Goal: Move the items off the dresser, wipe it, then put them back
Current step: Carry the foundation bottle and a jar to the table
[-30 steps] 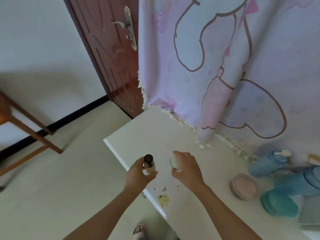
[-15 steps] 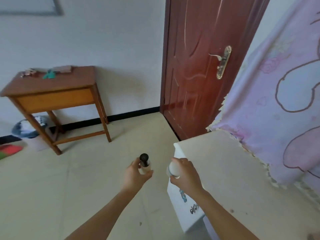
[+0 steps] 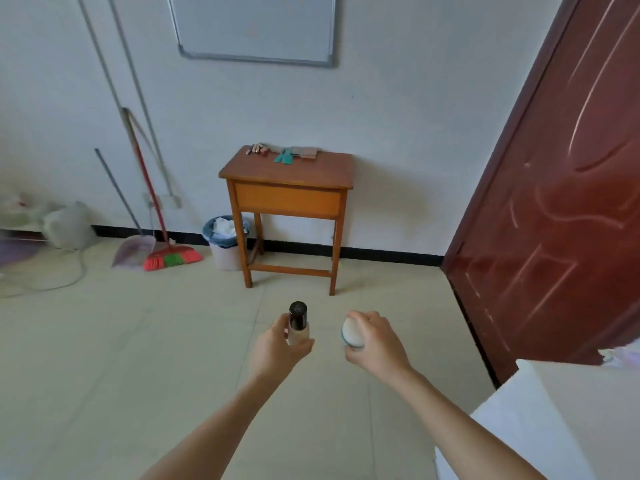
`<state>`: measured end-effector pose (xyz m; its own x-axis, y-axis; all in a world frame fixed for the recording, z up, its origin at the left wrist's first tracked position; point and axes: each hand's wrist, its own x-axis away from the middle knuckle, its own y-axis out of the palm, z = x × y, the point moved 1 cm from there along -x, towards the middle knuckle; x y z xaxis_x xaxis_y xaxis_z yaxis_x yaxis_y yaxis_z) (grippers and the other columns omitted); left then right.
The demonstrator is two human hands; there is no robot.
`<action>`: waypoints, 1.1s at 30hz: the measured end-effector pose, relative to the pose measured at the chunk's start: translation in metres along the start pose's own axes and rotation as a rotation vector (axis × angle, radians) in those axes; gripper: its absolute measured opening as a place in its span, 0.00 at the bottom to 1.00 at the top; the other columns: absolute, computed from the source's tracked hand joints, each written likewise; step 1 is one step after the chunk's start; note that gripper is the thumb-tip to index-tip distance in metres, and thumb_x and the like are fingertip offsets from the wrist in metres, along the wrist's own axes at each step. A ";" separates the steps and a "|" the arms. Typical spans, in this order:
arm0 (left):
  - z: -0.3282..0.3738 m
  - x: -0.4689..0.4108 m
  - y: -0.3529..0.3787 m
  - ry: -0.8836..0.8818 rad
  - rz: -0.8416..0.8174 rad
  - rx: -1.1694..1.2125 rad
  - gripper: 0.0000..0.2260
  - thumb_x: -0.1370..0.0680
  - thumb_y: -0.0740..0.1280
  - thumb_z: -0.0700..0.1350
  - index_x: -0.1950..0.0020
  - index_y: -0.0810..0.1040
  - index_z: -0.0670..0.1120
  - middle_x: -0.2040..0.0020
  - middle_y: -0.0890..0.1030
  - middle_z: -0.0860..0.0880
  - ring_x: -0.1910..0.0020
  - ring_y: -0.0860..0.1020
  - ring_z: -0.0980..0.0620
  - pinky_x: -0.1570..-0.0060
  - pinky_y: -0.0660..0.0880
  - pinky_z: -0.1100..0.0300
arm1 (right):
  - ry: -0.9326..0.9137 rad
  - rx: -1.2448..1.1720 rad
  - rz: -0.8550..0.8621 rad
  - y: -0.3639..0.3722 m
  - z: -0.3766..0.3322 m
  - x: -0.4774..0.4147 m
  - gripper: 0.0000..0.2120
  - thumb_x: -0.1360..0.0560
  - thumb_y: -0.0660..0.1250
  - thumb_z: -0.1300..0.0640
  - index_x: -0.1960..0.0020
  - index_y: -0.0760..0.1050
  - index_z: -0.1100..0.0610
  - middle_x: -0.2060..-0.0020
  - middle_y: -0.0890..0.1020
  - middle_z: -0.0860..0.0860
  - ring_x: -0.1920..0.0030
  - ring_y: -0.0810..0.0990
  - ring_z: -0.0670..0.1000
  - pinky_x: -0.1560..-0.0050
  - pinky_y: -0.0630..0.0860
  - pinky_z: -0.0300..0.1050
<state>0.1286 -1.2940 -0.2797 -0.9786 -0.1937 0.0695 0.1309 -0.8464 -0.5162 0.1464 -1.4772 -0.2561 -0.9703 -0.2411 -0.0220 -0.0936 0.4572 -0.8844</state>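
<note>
My left hand (image 3: pixel 277 348) grips a small pale bottle (image 3: pixel 298 325) with a black cap, held upright over the floor. My right hand (image 3: pixel 375 341) holds a round white jar (image 3: pixel 351 334) with a teal rim, fingers curled over it. Only the white dresser's corner (image 3: pixel 540 403) shows, at the lower right, apart from both hands. Straight ahead against the wall stands a small wooden table (image 3: pixel 287 174) with a few small items (image 3: pixel 284 154) lying on its far edge.
A dark red door (image 3: pixel 561 188) is on the right. A bin (image 3: pixel 225 242) stands beside the wooden table, with a broom (image 3: pixel 171 256) and dustpan (image 3: pixel 133 249) leaning at the left wall. Tiled floor lies between me and the table.
I have turned left, away from the dresser, with the bottle and jar still in my hands. The wooden table has come to the centre of view and the dresser has slid to the right edge.
</note>
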 end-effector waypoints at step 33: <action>-0.084 -0.409 -0.141 -0.267 0.282 -0.010 0.12 0.30 0.72 0.44 0.52 0.71 0.49 0.56 0.75 0.53 0.56 0.75 0.52 0.65 0.68 0.64 | -0.251 -0.016 -0.194 0.084 -0.091 -0.487 0.28 0.29 0.69 0.53 0.32 0.63 0.48 0.40 0.70 0.49 0.39 0.68 0.49 0.44 0.69 0.39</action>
<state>0.4973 -1.0536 -0.3076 -0.8283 -0.5418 0.1428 0.3862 -0.7367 -0.5550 0.5909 -1.2432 -0.2773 -0.8489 -0.5277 0.0304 -0.2772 0.3954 -0.8757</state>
